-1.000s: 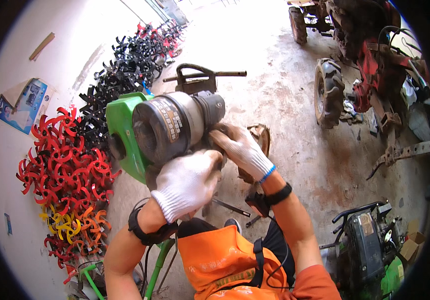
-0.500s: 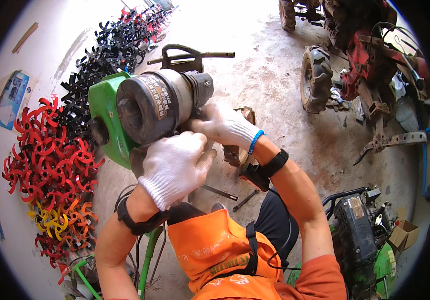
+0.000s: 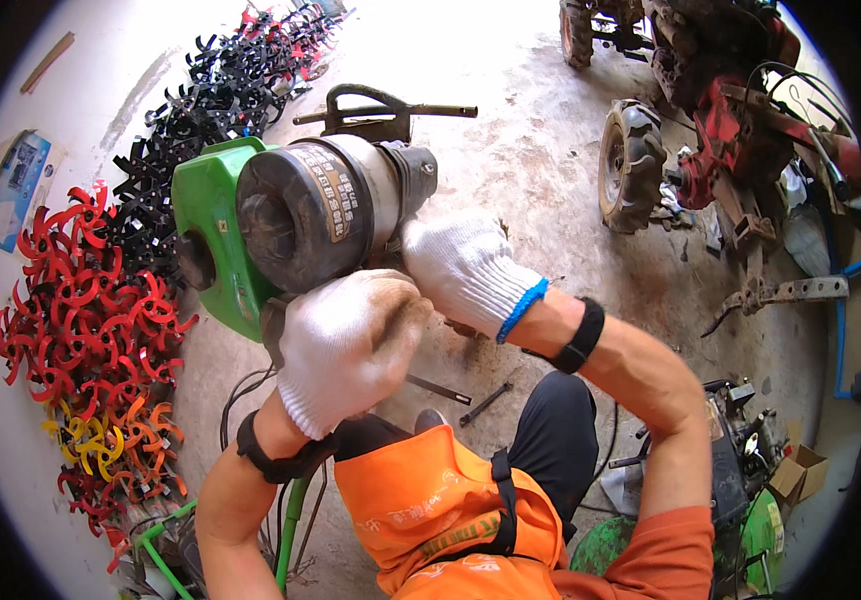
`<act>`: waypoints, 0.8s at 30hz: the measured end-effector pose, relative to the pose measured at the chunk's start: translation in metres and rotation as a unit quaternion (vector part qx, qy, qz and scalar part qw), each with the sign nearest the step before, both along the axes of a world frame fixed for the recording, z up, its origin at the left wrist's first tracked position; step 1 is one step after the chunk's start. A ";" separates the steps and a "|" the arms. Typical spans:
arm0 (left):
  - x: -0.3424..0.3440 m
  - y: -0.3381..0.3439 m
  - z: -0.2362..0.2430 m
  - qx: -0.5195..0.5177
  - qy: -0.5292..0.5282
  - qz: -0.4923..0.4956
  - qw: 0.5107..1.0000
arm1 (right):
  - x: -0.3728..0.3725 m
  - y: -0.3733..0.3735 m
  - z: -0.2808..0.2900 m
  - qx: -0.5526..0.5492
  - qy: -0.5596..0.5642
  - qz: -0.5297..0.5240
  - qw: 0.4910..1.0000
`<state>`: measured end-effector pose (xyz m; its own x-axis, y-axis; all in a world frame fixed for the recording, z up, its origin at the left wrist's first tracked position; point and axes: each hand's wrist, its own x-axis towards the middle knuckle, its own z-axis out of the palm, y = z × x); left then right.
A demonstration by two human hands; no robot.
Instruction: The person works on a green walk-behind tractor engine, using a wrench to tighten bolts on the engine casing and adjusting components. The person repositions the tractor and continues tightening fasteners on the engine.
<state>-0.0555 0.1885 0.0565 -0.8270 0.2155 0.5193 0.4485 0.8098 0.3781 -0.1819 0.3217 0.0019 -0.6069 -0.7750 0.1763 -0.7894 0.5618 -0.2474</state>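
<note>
In front of me stands a small engine with a green fuel tank and a dark, round air filter housing joined to a pale metal band. My left hand, in a white knit glove soiled brown near the thumb, is closed just below the housing. Beside it, to the right, my right hand, in a matching glove with a blue cuff, is also closed, under the engine's right end. Both sets of fingers point away from me, and whatever they grip is hidden behind the gloves.
A bent metal bracket with a bar stands behind the engine. Piled along the left are red tiller blades and black blades. A red machine with a lugged tyre stands far right. A dark rod lies near my feet.
My right forearm has swung outward to the right, its elbow farther out, and the right hand has rotated and shifted slightly right. My left hand has turned a little, showing its soiled side.
</note>
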 end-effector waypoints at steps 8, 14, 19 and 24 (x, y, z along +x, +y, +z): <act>0.004 0.004 0.002 0.051 -0.058 0.026 0.997 | -0.012 0.004 -0.005 -0.075 0.003 0.098 0.992; 0.000 0.005 0.006 0.035 -0.026 0.011 0.999 | 0.004 0.056 -0.041 -0.143 -0.044 0.044 0.988; 0.001 0.008 0.008 0.015 -0.019 0.007 1.000 | -0.014 0.147 -0.124 0.023 -0.130 -0.171 0.976; -0.002 0.008 0.006 -0.004 -0.011 -0.006 1.000 | 0.003 0.207 -0.207 0.255 -0.266 -0.207 0.906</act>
<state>-0.0578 0.1963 0.0623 -0.8351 0.2299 0.4997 0.4500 0.8079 0.3804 -0.1793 0.5291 -0.2055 -0.7587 -0.3594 -0.5433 -0.3292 0.9312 -0.1562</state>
